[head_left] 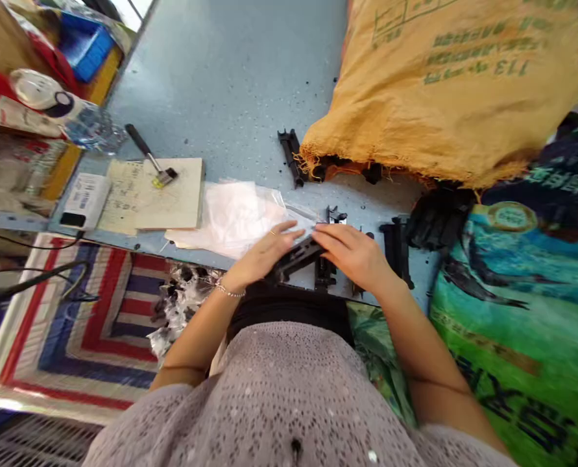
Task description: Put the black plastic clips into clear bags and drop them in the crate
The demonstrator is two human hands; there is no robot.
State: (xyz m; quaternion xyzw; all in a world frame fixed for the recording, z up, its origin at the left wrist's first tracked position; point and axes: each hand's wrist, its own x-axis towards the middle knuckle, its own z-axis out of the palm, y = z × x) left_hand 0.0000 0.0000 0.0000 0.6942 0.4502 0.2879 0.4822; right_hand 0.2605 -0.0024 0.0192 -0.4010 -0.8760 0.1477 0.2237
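Observation:
Close to my body at the table's front edge, I hold a long black plastic part (298,257) at a slant between both hands. My left hand (268,250) grips its left end, fingers bent over it. At its upper right end, my right hand (351,251) has its fingers closed on the same part. Beneath and beside it, another black plastic part (324,275) lies on the table. To the right of my right hand rests a similar black part (396,250). Clear plastic bags (240,211) lie flat just beyond my left hand.
An orange woven sack (454,91) spills black parts (291,155) at the back right. A green and blue sack (522,292) stands at the right. Leftward are a brush (147,152) on a paper pad (176,201), a white box (87,198), a water bottle (94,126) and a striped woven bag (94,311).

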